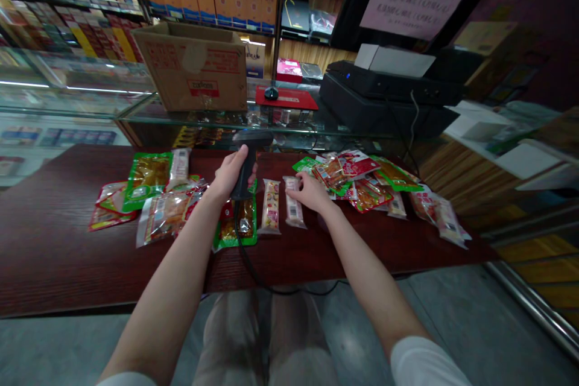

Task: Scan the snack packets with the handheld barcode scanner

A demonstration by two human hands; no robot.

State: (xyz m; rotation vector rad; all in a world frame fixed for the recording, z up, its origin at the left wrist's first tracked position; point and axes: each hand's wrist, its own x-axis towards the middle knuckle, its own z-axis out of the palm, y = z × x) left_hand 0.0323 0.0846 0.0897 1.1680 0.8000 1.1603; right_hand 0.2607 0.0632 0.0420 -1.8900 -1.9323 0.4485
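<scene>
My left hand (230, 172) is wrapped round the handle of a black barcode scanner (251, 143), whose head points away from me and whose cable (246, 253) trails down over the table edge. My right hand (309, 189) rests with curled fingers on a small pale snack packet (294, 210) lying barcode-up on the dark wooden table (54, 241). A similar narrow packet (271, 205) lies just left of it, and a green-edged packet (235, 226) sits under the scanner.
Sorted snack packets lie at left (154, 193) and a heap at right (362, 181). Behind stands a glass counter (90, 102) with a cardboard box (192, 66), a red pad with a mouse (271, 93) and a black printer (389, 87).
</scene>
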